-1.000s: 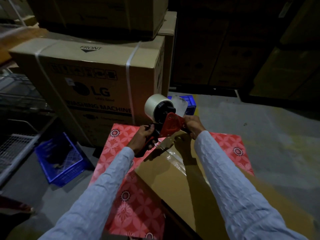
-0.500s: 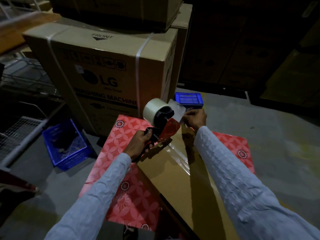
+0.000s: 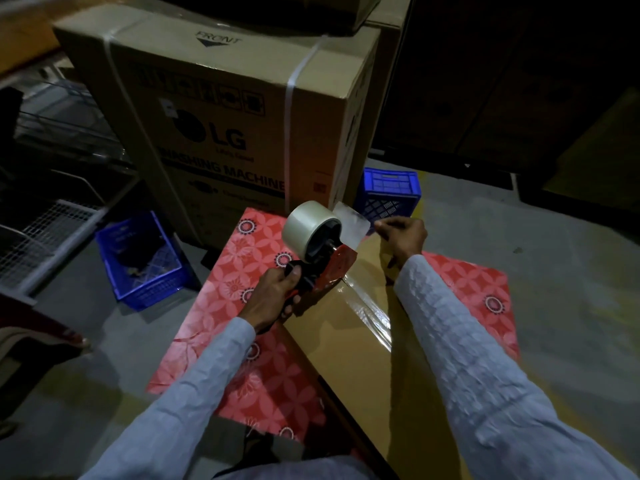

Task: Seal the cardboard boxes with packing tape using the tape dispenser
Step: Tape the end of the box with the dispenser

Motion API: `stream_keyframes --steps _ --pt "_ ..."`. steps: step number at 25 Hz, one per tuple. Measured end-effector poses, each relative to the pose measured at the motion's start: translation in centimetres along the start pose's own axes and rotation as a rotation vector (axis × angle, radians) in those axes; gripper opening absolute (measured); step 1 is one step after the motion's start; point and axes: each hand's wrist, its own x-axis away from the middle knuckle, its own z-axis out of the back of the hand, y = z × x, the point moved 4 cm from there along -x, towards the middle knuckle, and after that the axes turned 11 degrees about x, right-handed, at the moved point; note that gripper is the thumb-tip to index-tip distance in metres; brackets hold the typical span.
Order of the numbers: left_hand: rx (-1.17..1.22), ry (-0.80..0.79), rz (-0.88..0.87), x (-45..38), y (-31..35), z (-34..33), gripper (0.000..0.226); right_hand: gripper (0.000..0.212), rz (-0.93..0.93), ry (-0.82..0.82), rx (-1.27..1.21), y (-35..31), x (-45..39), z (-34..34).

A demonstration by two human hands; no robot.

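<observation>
While our left hand (image 3: 277, 292) grips the red tape dispenser (image 3: 322, 261) on the brown cardboard box (image 3: 353, 341), our right hand (image 3: 403, 235) pinches the clear tape end (image 3: 351, 225) just beyond.

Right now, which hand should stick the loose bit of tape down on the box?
Probably the right hand. It already pinches the loose tape end above the cardboard box. The left hand is busy gripping the tape dispenser handle.
</observation>
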Motion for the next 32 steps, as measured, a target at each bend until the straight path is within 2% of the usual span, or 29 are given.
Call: stream_keyframes --steps 8,12,15,18,21,23,25,28,32 --pt "-0.032 0.007 0.007 -0.3 -0.8 -0.4 0.045 0.009 -0.101 0.074 -0.059 0.6 -0.4 -0.3" --pt "-0.031 -0.002 0.001 -0.2 -0.7 -0.3 0.06 0.012 -0.11 0.065 -0.01 0.5 -0.4 -0.2" --pt "-0.057 -0.013 -0.019 -0.1 -0.6 -0.5 0.062 0.015 -0.114 0.05 0.011 0.9 -0.8 -0.2" --pt "-0.064 -0.014 -0.023 -0.1 -0.6 -0.4 0.065 0.027 -0.192 -0.009 0.062 1.7 -1.6 -0.6" --pt "-0.048 -0.002 -0.022 -0.1 -0.4 -0.5 0.05 0.042 -0.32 -0.149 0.068 2.5 -2.5 -0.7" --pt "-0.047 0.008 -0.019 -0.1 -0.4 -0.5 0.044 0.045 -0.338 -0.207 0.088 2.9 -2.8 -0.5" --pt "-0.037 0.014 -0.006 -0.2 -0.4 -0.6 0.043 0.041 -0.35 -0.178 0.112 3.2 -2.5 -0.6" --pt "-0.017 0.003 0.004 -0.1 -0.4 -0.7 0.053 0.028 -0.317 -0.001 0.142 3.3 -2.0 -0.7" --pt "-0.061 -0.009 -0.028 0.2 -0.4 -0.7 0.063 0.017 -0.293 0.027 0.159 2.7 -1.5 -0.5"
